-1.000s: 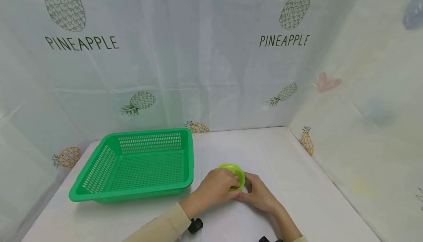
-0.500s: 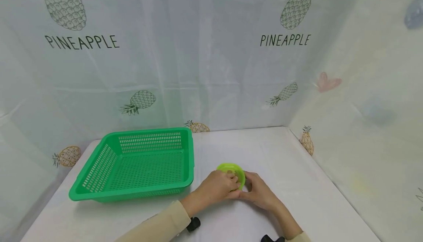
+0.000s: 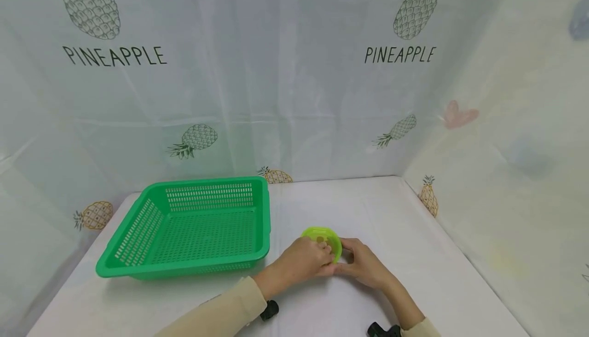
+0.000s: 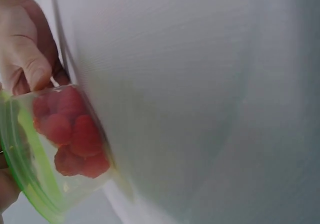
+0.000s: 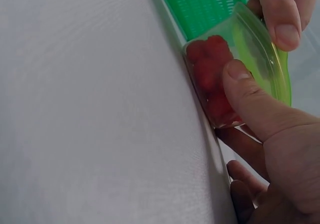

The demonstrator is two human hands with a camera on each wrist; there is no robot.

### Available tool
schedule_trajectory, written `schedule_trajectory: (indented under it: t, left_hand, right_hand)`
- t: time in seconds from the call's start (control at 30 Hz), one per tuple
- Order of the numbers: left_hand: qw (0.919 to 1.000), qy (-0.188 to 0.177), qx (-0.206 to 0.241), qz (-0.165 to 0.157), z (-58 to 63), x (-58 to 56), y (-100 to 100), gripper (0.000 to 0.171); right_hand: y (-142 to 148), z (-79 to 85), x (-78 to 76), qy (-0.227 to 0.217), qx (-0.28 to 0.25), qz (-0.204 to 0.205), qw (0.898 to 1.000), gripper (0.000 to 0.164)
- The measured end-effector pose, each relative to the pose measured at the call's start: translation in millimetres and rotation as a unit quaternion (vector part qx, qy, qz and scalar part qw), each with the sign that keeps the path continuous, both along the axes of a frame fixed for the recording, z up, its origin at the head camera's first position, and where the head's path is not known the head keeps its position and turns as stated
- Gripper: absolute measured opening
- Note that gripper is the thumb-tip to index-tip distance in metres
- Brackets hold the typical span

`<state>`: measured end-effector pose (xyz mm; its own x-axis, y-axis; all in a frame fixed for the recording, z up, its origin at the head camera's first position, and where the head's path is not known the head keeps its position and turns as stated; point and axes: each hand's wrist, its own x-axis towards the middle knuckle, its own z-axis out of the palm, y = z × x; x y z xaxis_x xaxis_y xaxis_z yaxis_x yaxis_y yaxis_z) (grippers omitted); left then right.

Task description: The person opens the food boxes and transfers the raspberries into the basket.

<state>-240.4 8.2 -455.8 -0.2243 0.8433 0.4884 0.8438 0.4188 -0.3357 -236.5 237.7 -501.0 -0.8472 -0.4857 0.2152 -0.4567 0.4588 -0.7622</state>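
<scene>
One clear, green-rimmed tub [image 3: 330, 237] of red berries [image 5: 209, 73], resting on a white tabletop [image 3: 368, 204] right of a green basket [image 3: 207, 234]: the half-curled right hand [image 3: 364, 264] is gripping its side, the left hand [image 3: 301, 261] is curling fingers inside, their hold hidden.

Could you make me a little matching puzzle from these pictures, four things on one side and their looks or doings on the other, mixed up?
1. basket
2. berries
3. tub
4. right hand

A. gripping the side of something clear
B. see-through, with lime green at its top
C. red, inside another thing
D. green, full of small slots

Right pairs: 1-D, 2-C, 3-B, 4-A
</scene>
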Motion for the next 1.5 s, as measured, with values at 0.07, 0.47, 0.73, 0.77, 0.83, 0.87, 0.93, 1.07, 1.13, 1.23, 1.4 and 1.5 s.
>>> schedule_trajectory:
  t: [0.07, 0.47, 0.73, 0.77, 0.83, 0.87, 0.93, 1.07, 1.13, 1.23, 1.4, 1.5]
  left_hand:
    - [0.9999, 0.011, 0.005, -0.003, -1.4, -0.4, 0.3, 0.020]
    - [0.9985, 0.013, 0.050, -0.019, -11.2, -3.4, 0.0, 0.016]
    - [0.9964, -0.009, 0.081, -0.024, -11.6, -3.6, -0.7, 0.015]
    - [0.9963, -0.019, 0.081, -0.022, -10.8, -3.1, -1.3, 0.016]
    - [0.9955, -0.049, 0.079, -0.019, -9.2, -2.9, -2.6, 0.019]
    - [0.9945, -0.069, 0.077, -0.016, -7.8, -2.7, -3.4, 0.021]
    - [0.9910, -0.111, 0.074, -0.008, -3.7, -2.1, -4.7, 0.024]
    - [0.9817, -0.182, 0.046, 0.030, 3.8, -0.5, -4.4, 0.032]
    - [0.9775, -0.202, 0.029, 0.053, 5.4, -0.4, -3.2, 0.036]
    - [0.9736, -0.216, 0.015, 0.072, 5.1, -2.4, -2.3, 0.038]
    - [0.9764, -0.210, 0.009, 0.047, 7.7, -5.5, -2.9, 0.033]
    - [0.9819, -0.184, -0.012, 0.040, 10.4, -5.4, -1.8, 0.031]
  right_hand:
    - [0.4, -0.6, -0.4, -0.001, 0.002, -0.003, 1.000, 0.061]
    - [0.5, -1.4, -1.2, 0.008, 0.005, -0.013, 1.000, 0.056]
    - [-1.7, 1.5, 0.7, 0.018, 0.016, -0.031, 0.999, 0.062]
    - [-1.7, 1.1, 0.7, 0.014, 0.015, -0.031, 0.999, 0.062]
    - [-1.5, -0.5, 1.3, 0.014, 0.018, -0.033, 0.999, 0.062]
    - [-1.5, -1.2, 1.9, 0.012, 0.020, -0.035, 0.999, 0.063]
    - [-1.5, -3.0, 2.9, 0.004, 0.022, -0.038, 0.999, 0.063]
    - [-1.8, -5.3, 5.6, -0.006, 0.027, -0.054, 0.998, 0.065]
    - [-2.4, -5.7, 6.0, -0.005, 0.028, -0.056, 0.998, 0.066]
    - [-3.2, -5.3, 5.0, -0.003, 0.031, -0.057, 0.998, 0.066]
    - [-3.8, -3.5, 2.8, 0.005, 0.039, -0.058, 0.998, 0.066]
    - [-4.4, -1.5, 2.9, 0.007, 0.041, -0.064, 0.997, 0.068]
